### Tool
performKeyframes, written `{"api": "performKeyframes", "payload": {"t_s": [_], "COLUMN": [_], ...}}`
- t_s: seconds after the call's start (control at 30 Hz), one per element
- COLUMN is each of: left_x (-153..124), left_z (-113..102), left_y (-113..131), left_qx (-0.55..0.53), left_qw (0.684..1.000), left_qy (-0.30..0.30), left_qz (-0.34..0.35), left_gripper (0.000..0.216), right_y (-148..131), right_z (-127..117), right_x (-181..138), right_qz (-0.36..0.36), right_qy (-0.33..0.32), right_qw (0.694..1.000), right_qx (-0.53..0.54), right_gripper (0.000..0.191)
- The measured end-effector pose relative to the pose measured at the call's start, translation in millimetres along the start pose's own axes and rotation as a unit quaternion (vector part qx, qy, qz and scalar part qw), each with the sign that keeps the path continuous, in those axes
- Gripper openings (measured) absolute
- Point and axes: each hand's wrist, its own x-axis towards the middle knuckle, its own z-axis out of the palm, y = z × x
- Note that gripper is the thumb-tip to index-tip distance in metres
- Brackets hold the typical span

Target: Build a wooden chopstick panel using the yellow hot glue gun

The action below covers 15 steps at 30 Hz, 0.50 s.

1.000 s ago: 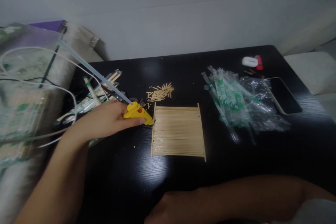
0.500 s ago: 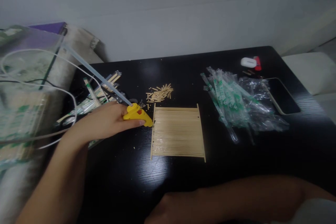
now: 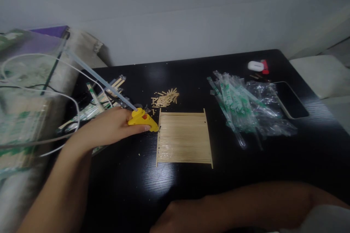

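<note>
My left hand (image 3: 113, 125) is closed around a yellow hot glue gun (image 3: 141, 118), with a long translucent glue stick (image 3: 98, 77) jutting from its back. The gun's tip meets the left edge of a flat panel of wooden chopsticks (image 3: 184, 138), whose sticks lie side by side between two upright side sticks. At the bottom of the view lies my right hand (image 3: 169, 218), partly cut off by the frame; its fingers are out of sight. Behind the panel is a small heap of short cut stick pieces (image 3: 166, 98).
To the right lie empty plastic chopstick wrappers (image 3: 237, 102), a phone (image 3: 292, 100) and a white earbud case (image 3: 256, 66). Wrapped chopsticks (image 3: 95, 98) are spread at the left. A white cable (image 3: 78, 105) loops past my left forearm. A wall (image 3: 175, 29) rises behind the black table (image 3: 125, 182).
The view has shifted very slightly. My left hand and the glue gun stay at the panel's left edge; my right arm has hardly moved.
</note>
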Motion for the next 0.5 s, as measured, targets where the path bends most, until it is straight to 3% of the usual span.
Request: {"api": "performKeyframes", "payload": {"t_s": [0.3,0.5], "left_x": [1.4,0.3], "left_z": [4.1,2.0], "left_y": [-6.6,-2.4], "left_qx": [-0.011,-0.012], "left_qw": [0.999,1.0], "left_qy": [-0.039,-0.012], "left_qz": [-0.004,-0.021], "left_gripper": [0.067,0.065], "right_y": [1.9,3.3], "right_z": [0.5,1.7], "right_x": [-0.4,-0.2], "right_qz": [-0.007,-0.012], "right_qy": [-0.005,0.004], "right_qw": [1.0,1.0], "right_qx": [0.001,0.001], "right_gripper": [0.027,0.026]}}
